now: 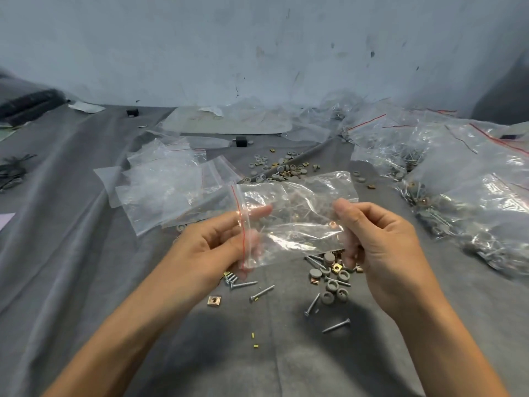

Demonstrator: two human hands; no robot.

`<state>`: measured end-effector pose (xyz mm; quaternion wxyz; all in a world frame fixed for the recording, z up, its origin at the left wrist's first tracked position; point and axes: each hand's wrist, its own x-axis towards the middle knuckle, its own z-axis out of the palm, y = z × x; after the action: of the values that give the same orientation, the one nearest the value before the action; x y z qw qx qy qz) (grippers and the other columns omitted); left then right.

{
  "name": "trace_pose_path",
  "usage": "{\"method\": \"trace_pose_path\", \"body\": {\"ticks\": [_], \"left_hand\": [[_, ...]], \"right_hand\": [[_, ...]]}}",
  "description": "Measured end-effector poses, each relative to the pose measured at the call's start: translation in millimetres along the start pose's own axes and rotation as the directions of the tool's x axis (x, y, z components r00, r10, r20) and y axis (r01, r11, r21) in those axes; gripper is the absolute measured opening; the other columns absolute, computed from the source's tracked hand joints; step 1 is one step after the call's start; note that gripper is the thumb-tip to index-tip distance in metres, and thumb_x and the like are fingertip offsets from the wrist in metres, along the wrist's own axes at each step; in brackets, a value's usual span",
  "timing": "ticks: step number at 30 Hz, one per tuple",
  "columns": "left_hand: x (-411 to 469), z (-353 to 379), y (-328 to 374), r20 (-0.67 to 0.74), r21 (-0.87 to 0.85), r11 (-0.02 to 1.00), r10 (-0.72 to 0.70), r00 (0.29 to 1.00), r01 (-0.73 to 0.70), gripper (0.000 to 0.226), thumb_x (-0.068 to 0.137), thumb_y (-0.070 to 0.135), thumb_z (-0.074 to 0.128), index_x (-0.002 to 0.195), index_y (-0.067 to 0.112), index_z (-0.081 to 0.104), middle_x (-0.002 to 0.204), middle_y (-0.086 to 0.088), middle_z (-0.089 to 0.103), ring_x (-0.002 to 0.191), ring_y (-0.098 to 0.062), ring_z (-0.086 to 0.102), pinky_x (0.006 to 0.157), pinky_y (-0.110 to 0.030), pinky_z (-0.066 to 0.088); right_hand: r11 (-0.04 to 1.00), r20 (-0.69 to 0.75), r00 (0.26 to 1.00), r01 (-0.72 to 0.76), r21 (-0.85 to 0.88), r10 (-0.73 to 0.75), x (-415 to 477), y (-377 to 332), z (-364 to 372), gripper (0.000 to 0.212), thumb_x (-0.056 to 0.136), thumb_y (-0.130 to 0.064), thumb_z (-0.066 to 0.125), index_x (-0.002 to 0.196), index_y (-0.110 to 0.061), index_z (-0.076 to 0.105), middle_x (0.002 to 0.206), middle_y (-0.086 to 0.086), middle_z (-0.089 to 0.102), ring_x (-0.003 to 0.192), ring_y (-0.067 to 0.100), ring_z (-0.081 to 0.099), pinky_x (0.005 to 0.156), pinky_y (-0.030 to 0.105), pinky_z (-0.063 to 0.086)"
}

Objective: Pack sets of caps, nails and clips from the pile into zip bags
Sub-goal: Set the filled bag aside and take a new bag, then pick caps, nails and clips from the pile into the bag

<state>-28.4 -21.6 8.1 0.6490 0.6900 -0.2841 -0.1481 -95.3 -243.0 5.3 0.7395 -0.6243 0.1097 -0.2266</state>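
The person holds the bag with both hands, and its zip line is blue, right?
Not quite. The left hand and right hand do hold the bag, but its zip line is red, not blue. The head view shows it.

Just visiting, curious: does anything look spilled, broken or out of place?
Two tiny yellow bits lie alone on the grey cloth, nearer the person than the loose pile of grey caps, screws and brass clips; they match none.
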Motion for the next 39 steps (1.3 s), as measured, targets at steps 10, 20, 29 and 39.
{"method": "trace_pose_path", "body": {"ticks": [10, 20, 29, 39], "left_hand": [[0.4, 9.6, -4.6, 0.157, 0.153, 0.979, -0.159, 0.975, 0.135, 0.077, 0.099, -0.003, 0.041, 0.128, 0.068, 0.050, 0.053, 0.001, 0.056, 0.050, -0.018, 0.048, 0.048, -0.023, 0.042], [-2.7, 18.9, -17.3, 0.387, 0.456, 0.890, -0.218, 0.896, 0.019, 0.052, 0.080, 0.022, 0.042, 0.118, 0.052, 0.060, 0.058, 0.005, 0.062, 0.053, -0.006, 0.054, 0.054, -0.020, 0.043], [-1.3, 17.6, -21.5, 0.344, 0.550, 0.835, -0.244, 0.907, 0.016, 0.035, 0.085, 0.027, 0.038, 0.100, 0.031, 0.069, 0.056, 0.012, 0.057, 0.052, -0.002, 0.049, 0.057, -0.026, 0.040], [34.8, -5.5, -38.4, -0.107, 0.716, 0.695, 0.015, 0.994, 0.067, 0.009, 0.094, 0.037, 0.065, 0.093, 0.029, 0.062, 0.089, 0.012, 0.065, 0.082, -0.010, 0.060, 0.074, -0.032, 0.049]], "right_hand": [[0.833, 0.045, 0.940, 0.322, -0.450, -0.338, -8.7, -16.1, -15.7, 0.023, 0.086, -0.053, 0.074, 0.090, -0.030, 0.075, 0.088, -0.009, 0.071, 0.079, 0.009, 0.063, 0.073, 0.037, 0.050], [0.363, 0.613, 0.789, 0.560, -0.745, 0.043, -35.2, -19.7, -1.1, 0.016, 0.089, -0.038, 0.063, 0.101, -0.047, 0.066, 0.101, -0.027, 0.041, 0.112, -0.004, 0.036, 0.089, 0.011, 0.029], [0.368, 0.654, 0.746, 0.578, -0.728, 0.123, -44.3, -36.6, -0.4, 0.017, 0.088, -0.060, 0.047, 0.101, -0.049, 0.047, 0.110, -0.027, 0.043, 0.108, -0.003, 0.045, 0.089, 0.016, 0.036], [0.415, 0.411, 0.887, 0.462, -0.784, -0.211, -32.7, -58.2, -23.2, 0.019, 0.079, -0.035, 0.071, 0.097, -0.038, 0.065, 0.082, -0.021, 0.067, 0.082, -0.004, 0.060, 0.068, 0.006, 0.040]]}}
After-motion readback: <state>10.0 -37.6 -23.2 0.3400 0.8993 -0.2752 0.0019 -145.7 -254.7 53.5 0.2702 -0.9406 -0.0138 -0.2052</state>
